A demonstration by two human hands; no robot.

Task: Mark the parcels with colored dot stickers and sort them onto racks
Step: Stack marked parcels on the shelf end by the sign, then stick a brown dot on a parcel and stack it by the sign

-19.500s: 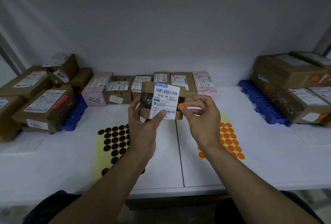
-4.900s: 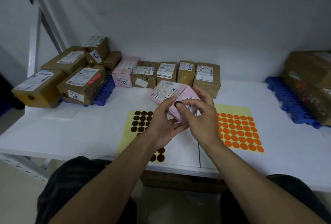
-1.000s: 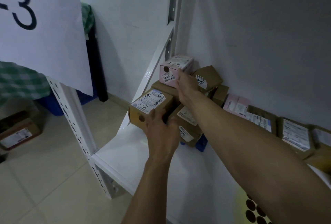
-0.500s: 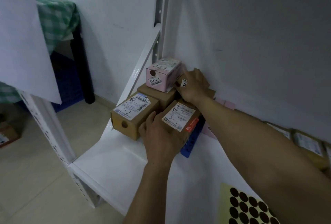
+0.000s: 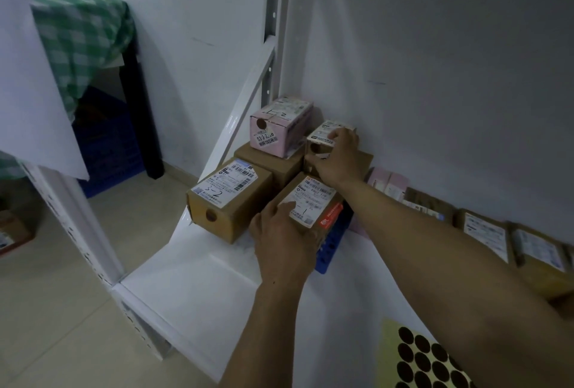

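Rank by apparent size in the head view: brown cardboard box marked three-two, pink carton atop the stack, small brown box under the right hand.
Brown cardboard box marked 3-2, largest, though nearest the camera.
Pink carton, second.
Small brown box, smallest, partly covered by the right hand.

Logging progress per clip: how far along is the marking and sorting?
Done: the pink box and the brown box marked 3-2 carry brown dots and sit grouped at the left. In hand: the right hand grips a small dotted box; the left hand holds the neighbouring brown box. Left: the row of parcels along the wall looks unsorted.
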